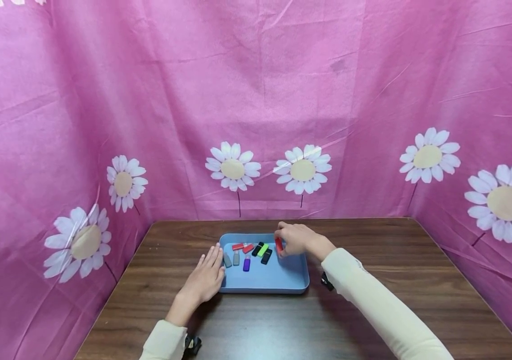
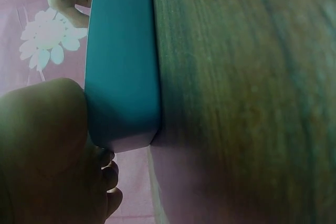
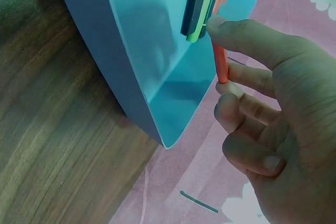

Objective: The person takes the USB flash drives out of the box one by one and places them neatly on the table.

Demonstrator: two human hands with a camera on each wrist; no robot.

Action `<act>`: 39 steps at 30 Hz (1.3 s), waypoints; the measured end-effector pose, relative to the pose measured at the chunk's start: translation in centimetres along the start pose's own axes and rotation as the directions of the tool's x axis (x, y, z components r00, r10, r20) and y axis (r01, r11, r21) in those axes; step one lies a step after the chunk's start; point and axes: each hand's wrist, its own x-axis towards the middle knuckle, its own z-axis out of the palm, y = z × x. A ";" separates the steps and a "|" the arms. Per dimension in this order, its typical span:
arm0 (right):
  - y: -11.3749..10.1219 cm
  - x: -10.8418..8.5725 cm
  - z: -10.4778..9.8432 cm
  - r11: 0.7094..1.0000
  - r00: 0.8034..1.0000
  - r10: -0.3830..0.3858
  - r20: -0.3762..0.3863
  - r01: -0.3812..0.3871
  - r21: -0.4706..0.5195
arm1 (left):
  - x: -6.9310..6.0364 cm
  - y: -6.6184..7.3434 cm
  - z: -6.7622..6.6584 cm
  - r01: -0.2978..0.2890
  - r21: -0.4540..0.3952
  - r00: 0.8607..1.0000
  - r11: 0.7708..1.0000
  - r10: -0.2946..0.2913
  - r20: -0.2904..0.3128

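Observation:
A blue tray (image 1: 283,280) lies on the table, with several USB-stick-like pieces in its left and middle part: red, black, green (image 1: 263,250), grey (image 1: 236,258) and purple (image 1: 246,263). Over the tray's right part, my right hand (image 1: 298,239) pinches a red stick (image 1: 279,245) between thumb and fingers; the right wrist view shows this red stick (image 3: 220,61) held upright. My left hand (image 1: 206,275) rests with straight fingers against the tray's left edge. In the left wrist view the hand (image 2: 47,145) touches the tray's outer wall (image 2: 123,66).
The brown wooden table (image 1: 147,280) extends on all sides of the tray. Behind and beside it hangs a pink cloth (image 1: 265,100) printed with white daisies. A dark strap piece (image 1: 191,345) shows at the left wrist, another (image 1: 327,281) at the right.

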 end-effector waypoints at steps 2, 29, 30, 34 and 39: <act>0.1 -0.2 -0.1 1.000 1.000 -0.009 -0.001 0.009 0.001 | 0.0 -0.1 0.1 -0.005 0.007 1.000 1.000 0.005 0.003; 4.1 -3.7 -2.1 0.999 0.993 -0.026 -0.117 0.029 0.022 | 0.2 -0.3 -0.2 -0.004 0.011 1.000 1.000 0.004 0.009; 4.3 -3.9 -2.2 0.999 0.993 -0.020 -0.118 0.024 0.025 | 0.1 -0.2 -0.2 -0.005 0.008 1.000 1.000 0.005 0.007; 4.9 -4.5 -2.5 0.999 0.993 0.013 -0.117 -0.007 0.051 | 0.0 -0.1 -0.3 -0.017 0.004 1.000 1.000 0.017 -0.001; 5.6 -5.0 -2.6 0.997 0.992 0.034 -0.122 -0.025 0.076 | -0.1 -0.2 -0.4 -0.029 0.015 1.000 0.999 0.029 0.001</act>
